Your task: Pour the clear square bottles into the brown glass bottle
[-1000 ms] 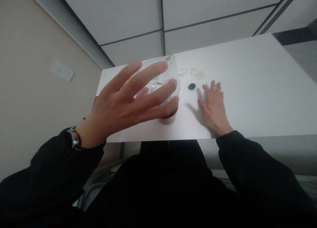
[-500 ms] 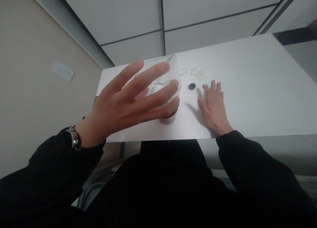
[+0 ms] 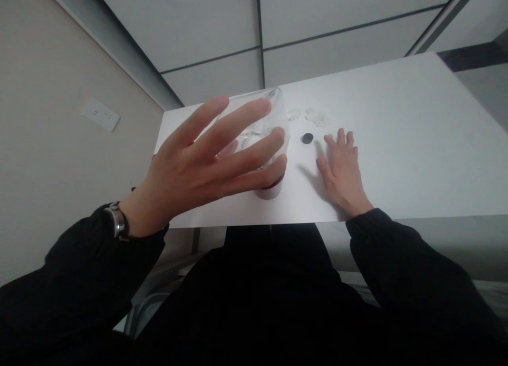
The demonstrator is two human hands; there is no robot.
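My left hand is raised over the near left part of the white table. Its fingers are stretched along the side of a clear cup, and the thumb shows through the cup's wall, so the hand grips it. The cup's base looks whitish with a dark red edge and is at the table near the front edge. My right hand lies flat on the table, palm down, fingers apart, holding nothing. A small black round piece lies just beyond its fingertips.
Small clear and whitish bits lie further back on the table beside another clear bit. A beige wall with a socket stands to the left. Grey partition panels rise behind the table.
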